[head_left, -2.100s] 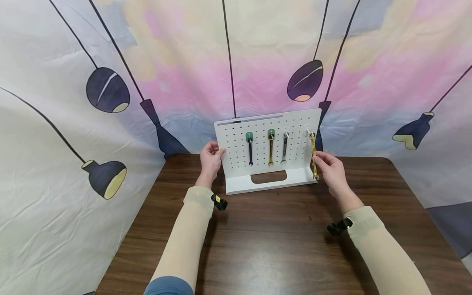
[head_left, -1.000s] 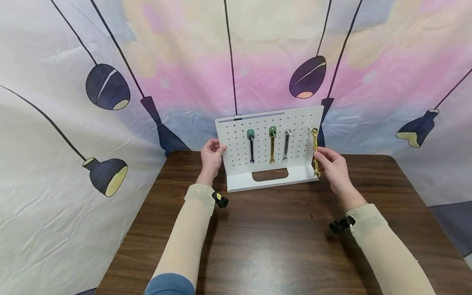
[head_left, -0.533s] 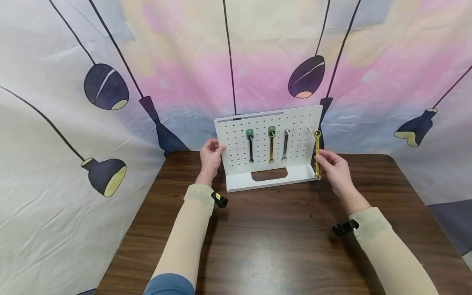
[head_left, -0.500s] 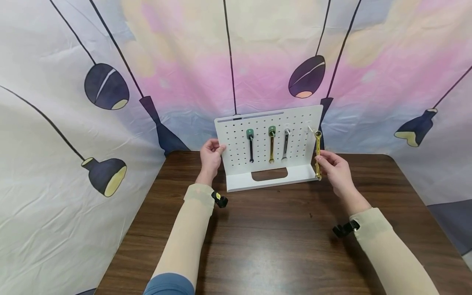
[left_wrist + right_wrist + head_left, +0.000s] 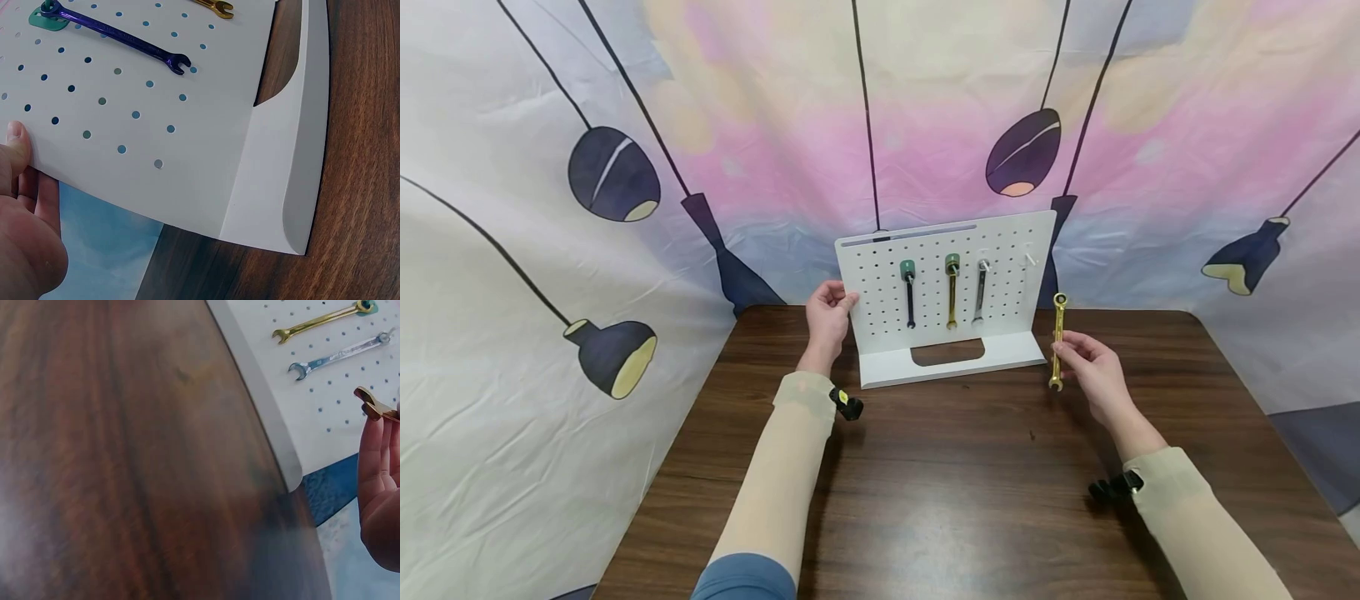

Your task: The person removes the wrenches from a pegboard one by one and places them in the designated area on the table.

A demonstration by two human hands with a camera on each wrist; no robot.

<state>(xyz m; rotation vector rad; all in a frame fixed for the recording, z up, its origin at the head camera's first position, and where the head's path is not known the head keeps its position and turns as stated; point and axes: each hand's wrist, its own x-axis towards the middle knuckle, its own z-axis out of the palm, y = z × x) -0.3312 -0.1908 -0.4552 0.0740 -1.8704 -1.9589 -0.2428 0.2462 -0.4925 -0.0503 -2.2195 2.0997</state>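
My left hand (image 5: pixel 827 323) holds the left edge of a white pegboard stand (image 5: pixel 880 312), thumb on the front face and fingers behind it. To the right of the board, my right hand (image 5: pixel 1099 382) pinches a gold combination wrench (image 5: pixel 1059 321) upright, ring end up and open end down. In the right wrist view only the open end of that wrench (image 5: pixel 371 405) shows. Three wrenches hang on the board: a dark purple one (image 5: pixel 119 34), a second gold one (image 5: pixel 952 302) and a silver one (image 5: pixel 981 297).
A bare clear hook (image 5: pixel 1030 260) juts from the board's upper right. The stand's foot (image 5: pixel 887 369) rests on a dark wooden table (image 5: pixel 940 483). Behind the table hangs a fabric backdrop (image 5: pixel 760 150) printed with lamps.
The gold wrench has come off the right-hand hook and moved right and down with my right hand, clear of the board. My left hand stays on the board's edge.
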